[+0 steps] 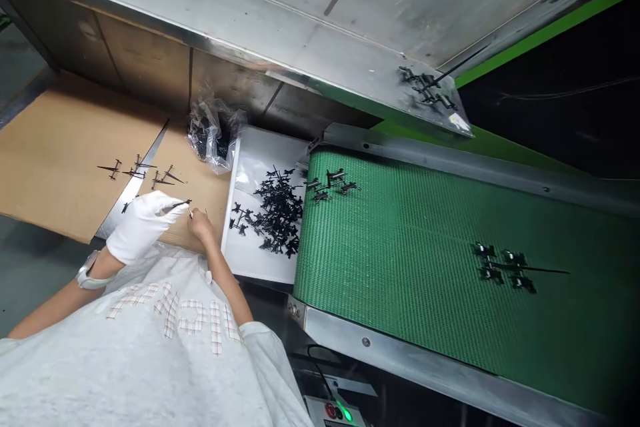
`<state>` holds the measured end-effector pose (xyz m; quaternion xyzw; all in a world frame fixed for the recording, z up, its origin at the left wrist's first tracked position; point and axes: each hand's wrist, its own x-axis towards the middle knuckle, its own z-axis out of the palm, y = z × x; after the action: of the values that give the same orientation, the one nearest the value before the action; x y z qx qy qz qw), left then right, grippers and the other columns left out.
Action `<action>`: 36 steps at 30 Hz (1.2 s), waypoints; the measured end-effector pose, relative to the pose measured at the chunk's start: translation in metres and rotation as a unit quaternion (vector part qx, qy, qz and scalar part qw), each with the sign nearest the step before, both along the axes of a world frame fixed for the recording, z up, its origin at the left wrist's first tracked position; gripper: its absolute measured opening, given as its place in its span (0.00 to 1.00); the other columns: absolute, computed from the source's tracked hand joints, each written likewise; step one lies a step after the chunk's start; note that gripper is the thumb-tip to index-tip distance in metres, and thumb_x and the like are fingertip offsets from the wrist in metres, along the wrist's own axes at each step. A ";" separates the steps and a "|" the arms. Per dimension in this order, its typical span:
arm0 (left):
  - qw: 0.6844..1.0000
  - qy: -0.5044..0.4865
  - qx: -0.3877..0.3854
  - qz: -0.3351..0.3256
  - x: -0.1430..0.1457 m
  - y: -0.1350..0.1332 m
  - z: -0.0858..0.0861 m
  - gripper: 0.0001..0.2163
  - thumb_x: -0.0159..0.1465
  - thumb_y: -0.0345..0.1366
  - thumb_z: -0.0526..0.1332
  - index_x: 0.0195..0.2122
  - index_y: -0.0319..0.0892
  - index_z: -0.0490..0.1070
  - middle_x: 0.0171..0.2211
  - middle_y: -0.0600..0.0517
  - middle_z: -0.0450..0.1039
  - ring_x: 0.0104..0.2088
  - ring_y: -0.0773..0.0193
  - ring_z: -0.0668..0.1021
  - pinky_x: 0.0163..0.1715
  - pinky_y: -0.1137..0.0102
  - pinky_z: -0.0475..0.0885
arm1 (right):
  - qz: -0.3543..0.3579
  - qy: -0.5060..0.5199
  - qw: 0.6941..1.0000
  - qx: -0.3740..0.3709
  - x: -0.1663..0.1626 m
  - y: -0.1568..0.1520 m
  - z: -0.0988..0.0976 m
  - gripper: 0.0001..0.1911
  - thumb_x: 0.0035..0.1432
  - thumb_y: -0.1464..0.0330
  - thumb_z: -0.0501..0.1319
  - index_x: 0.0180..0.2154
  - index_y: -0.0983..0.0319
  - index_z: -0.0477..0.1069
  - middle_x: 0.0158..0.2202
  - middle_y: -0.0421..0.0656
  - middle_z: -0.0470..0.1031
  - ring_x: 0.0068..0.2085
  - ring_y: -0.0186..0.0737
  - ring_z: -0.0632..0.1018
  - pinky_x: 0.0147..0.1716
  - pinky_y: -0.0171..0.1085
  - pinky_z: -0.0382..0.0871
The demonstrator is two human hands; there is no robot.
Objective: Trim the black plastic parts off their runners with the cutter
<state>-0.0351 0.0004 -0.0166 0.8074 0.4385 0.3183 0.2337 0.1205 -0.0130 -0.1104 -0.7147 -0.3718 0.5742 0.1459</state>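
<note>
Left hand: white-gloved left hand (143, 227), its fingers (173, 208) pinched narrow on a thin black plastic part (180, 204).
Right hand: bare right hand (203, 225), its fingers (196, 215) narrow at the part's tip; too small to tell if they grip it.
Part: held between both hands above a cardboard sheet (50, 153), just left of a white tray (250, 153).
Cardboard: loose black parts (137, 172) lie on it.
Tray: a black heap (277, 210) fills its middle.
Beyond: a green conveyor belt (410, 267) carries small clusters (505, 268); a clear plastic bag (213, 133) sits at the tray's corner.
</note>
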 end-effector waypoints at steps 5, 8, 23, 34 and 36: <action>0.966 0.071 0.247 -0.007 0.002 -0.010 0.030 0.06 0.67 0.33 0.62 0.38 0.44 0.80 0.28 0.51 0.80 0.29 0.64 0.80 0.33 0.70 0.75 | 0.051 -0.057 0.997 -0.013 -0.008 -0.002 -0.002 0.20 0.66 0.61 0.62 0.56 0.62 0.69 0.57 0.49 0.73 0.54 0.47 0.77 0.52 0.52 0.76; 0.953 0.079 0.293 -0.009 0.002 -0.014 0.045 0.05 0.67 0.32 0.64 0.42 0.43 0.79 0.28 0.51 0.79 0.30 0.64 0.79 0.33 0.70 0.74 | 0.047 -0.058 0.997 0.003 -0.002 -0.008 0.002 0.20 0.66 0.60 0.62 0.56 0.62 0.69 0.57 0.49 0.73 0.54 0.47 0.77 0.53 0.52 0.76; 0.967 0.045 0.245 -0.048 -0.001 -0.016 0.057 0.17 0.63 0.26 0.66 0.51 0.50 0.74 0.31 0.55 0.80 0.30 0.63 0.81 0.32 0.66 0.74 | -0.053 0.243 0.912 0.327 0.042 -0.070 0.144 0.22 0.69 0.56 0.54 0.61 0.52 0.70 0.40 0.42 0.73 0.41 0.40 0.73 0.42 0.39 0.70; 0.956 0.060 0.276 -0.076 0.003 -0.022 0.075 0.13 0.67 0.36 0.65 0.52 0.49 0.71 0.30 0.57 0.80 0.28 0.63 0.80 0.38 0.62 0.72 | -0.008 0.209 0.914 0.348 0.027 -0.082 0.167 0.28 0.69 0.63 0.57 0.68 0.48 0.58 0.27 0.34 0.63 0.28 0.36 0.66 0.34 0.37 0.68; 0.956 0.044 0.271 -0.106 0.003 -0.021 0.078 0.11 0.68 0.36 0.63 0.52 0.48 0.71 0.30 0.57 0.81 0.27 0.65 0.80 0.37 0.63 0.72 | -0.001 0.215 0.913 0.347 0.027 -0.083 0.169 0.26 0.69 0.63 0.57 0.67 0.49 0.59 0.27 0.35 0.62 0.28 0.35 0.66 0.33 0.36 0.67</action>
<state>-0.0320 -0.0208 0.0616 0.8952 0.2574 0.3633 0.0188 0.1474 -0.0958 0.0581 -0.4788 -0.5065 0.5488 0.4615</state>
